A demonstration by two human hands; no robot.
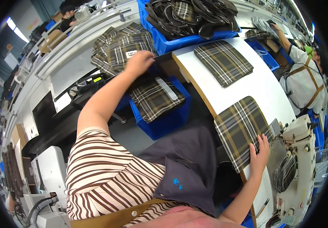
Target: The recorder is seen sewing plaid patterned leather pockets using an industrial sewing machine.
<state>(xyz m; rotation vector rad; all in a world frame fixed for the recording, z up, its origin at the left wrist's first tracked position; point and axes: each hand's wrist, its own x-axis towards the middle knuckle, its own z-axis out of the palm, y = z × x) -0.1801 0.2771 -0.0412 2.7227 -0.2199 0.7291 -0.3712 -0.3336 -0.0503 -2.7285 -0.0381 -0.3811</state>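
Right grip [259,155] spreads flat on one of two tabletop panels [241,131]; left grip [139,63], closure unclear, is near one plaid pile [118,47].

Your hands are well apart. Your left arm bends at the elbow and stretches forward, the left hand [139,63] with its fingers curled. Your right forearm angles forward, the right hand [259,152] palm down, fingers extended, slightly spread.
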